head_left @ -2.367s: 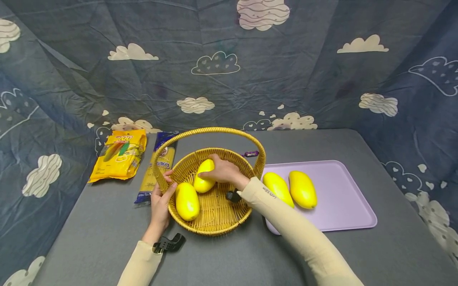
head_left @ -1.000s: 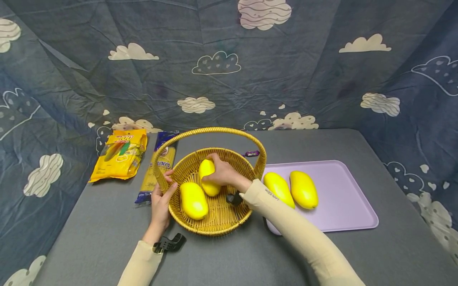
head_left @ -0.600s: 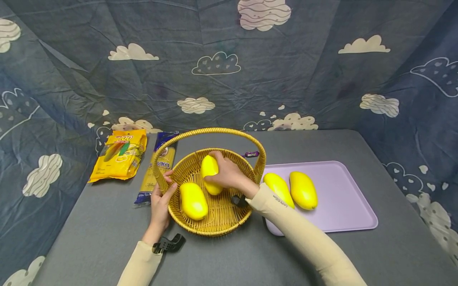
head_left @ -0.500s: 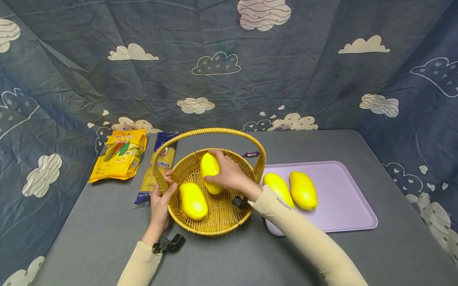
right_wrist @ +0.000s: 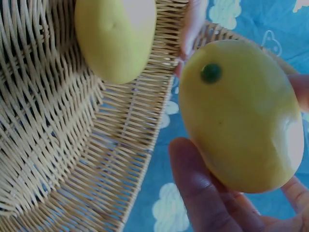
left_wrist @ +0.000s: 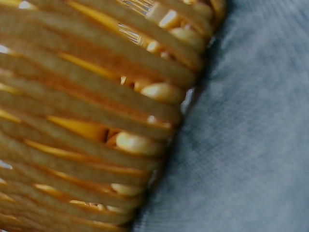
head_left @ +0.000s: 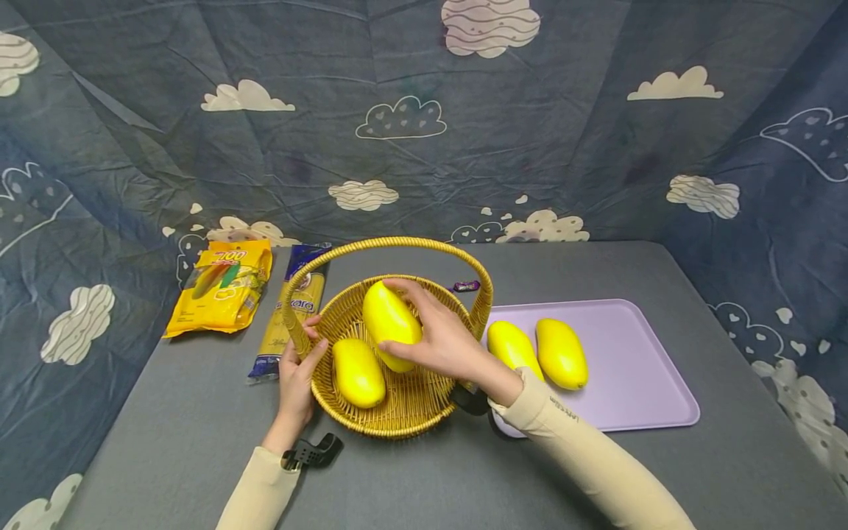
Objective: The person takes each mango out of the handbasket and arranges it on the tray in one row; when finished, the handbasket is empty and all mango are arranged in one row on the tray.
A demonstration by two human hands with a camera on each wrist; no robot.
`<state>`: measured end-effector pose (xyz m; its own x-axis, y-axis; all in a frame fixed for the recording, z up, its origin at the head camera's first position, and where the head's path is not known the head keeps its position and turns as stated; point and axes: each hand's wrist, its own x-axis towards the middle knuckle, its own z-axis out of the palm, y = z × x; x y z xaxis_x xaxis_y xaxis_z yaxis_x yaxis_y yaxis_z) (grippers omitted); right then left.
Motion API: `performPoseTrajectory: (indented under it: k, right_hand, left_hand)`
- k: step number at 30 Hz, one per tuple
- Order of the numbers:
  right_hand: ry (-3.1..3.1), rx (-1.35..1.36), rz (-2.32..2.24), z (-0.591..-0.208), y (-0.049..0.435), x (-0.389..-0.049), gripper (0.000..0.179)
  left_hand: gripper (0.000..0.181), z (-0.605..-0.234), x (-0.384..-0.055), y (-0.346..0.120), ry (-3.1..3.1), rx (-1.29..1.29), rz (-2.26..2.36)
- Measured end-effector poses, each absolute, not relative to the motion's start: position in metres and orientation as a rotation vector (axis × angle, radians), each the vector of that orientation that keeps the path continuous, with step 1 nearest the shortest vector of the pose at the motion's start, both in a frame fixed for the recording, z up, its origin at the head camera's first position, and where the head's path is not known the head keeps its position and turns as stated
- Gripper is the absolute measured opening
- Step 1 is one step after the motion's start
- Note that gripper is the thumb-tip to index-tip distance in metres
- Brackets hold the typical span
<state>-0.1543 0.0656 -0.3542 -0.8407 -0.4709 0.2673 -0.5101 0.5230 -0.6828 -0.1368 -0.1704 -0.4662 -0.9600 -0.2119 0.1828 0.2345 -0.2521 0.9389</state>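
Cloth printed with pale clouds hangs beyond the fingers of both the left hand and the right hand. The grey desk spreads below them. On it the wicker basket sits directly beneath the right fingers; the left fingers grip its side at the foot of the tall handle, which arches beyond the right fingers, one foot of it rising to their right. Farther right of those fingers lies the lilac tray, its near left corner crossed by the right sleeve. Touching the left fingers in the head view, or just behind them, is a long pasta packet; left of it, a yellow mango-printed bag. The right fingers and thumb clasp one mango over the basket's hollow. A second mango rests on the basket floor between the two sets of fingers. Two tray mangoes lie right of the right fingers, the closer one partly covered by the forearm. Smallest, a purple-wrapped candy lies past the basket, beyond the right fingers.
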Motion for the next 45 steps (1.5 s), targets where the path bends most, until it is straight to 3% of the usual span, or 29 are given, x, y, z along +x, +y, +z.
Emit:
performPoseTrajectory:
  k: [15, 30, 45]
  right_hand:
    - [-2.515, 0.970, 1.450, -0.342, 0.112, -0.118, 0.080]
    - [-2.161, 0.938, 1.658, -0.360, 0.176, -0.096, 0.091]
    - [-1.849, 0.621, 1.852, -0.379, 0.249, -0.099, 0.084]
  left_hand:
    - [0.024, -0.466, -0.137, -0.170, -1.696, -0.015, -2.305]
    - [0.027, -0.467, -0.138, -0.170, -1.672, -0.037, -2.312]
    - [0.031, -0.467, -0.138, -0.169, -1.684, -0.041, -2.298]
